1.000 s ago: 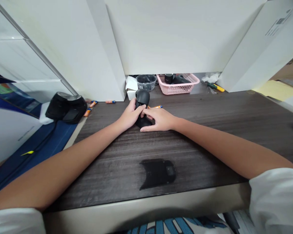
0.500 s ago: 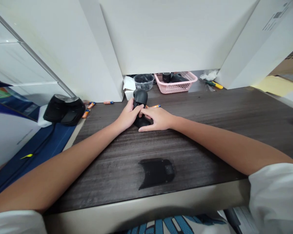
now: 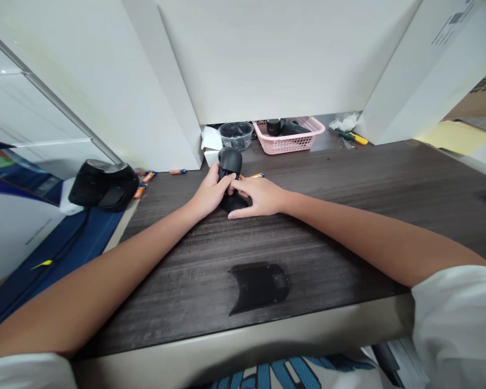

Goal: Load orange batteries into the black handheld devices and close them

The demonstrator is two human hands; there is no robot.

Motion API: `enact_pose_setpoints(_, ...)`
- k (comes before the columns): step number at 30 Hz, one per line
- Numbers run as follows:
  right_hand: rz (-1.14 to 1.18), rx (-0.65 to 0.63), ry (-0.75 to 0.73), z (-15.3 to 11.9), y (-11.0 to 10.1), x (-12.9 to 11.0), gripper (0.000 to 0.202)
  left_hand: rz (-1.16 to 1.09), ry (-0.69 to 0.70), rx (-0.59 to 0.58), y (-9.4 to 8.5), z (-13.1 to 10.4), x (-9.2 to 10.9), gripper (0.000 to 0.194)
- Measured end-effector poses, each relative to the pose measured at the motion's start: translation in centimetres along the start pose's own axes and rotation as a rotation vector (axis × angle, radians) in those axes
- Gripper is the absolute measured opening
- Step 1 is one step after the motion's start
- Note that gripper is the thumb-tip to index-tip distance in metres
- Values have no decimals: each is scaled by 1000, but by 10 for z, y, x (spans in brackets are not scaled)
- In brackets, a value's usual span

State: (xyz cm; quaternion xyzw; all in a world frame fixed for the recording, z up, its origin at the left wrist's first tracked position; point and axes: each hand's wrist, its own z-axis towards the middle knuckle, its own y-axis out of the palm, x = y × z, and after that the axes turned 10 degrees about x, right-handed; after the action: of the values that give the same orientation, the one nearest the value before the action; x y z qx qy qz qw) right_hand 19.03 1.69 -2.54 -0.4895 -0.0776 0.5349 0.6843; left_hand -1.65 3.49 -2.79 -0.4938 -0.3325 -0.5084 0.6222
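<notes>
Only view has shifted slightly; both hands keep place. Orange batteries lie left of left hand, which grasps black device. Right hand touches device with bent fingers; cannot tell if gripping. Black panel lies nearer than right hand, pink basket beyond it.

Room to pass between the forearms, over the dark tabletop; flat black cover lies low near the front edge. Wider lane beyond the right forearm. Left hand and right hand block mid-table. Pink basket, clear tub, white box crowd the back.
</notes>
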Motion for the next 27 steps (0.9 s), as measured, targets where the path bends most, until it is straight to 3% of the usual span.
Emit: enact_pose_setpoints(27,-20,7,-17,0,1,1,59,-35,16,-14,-2,2,-6,40)
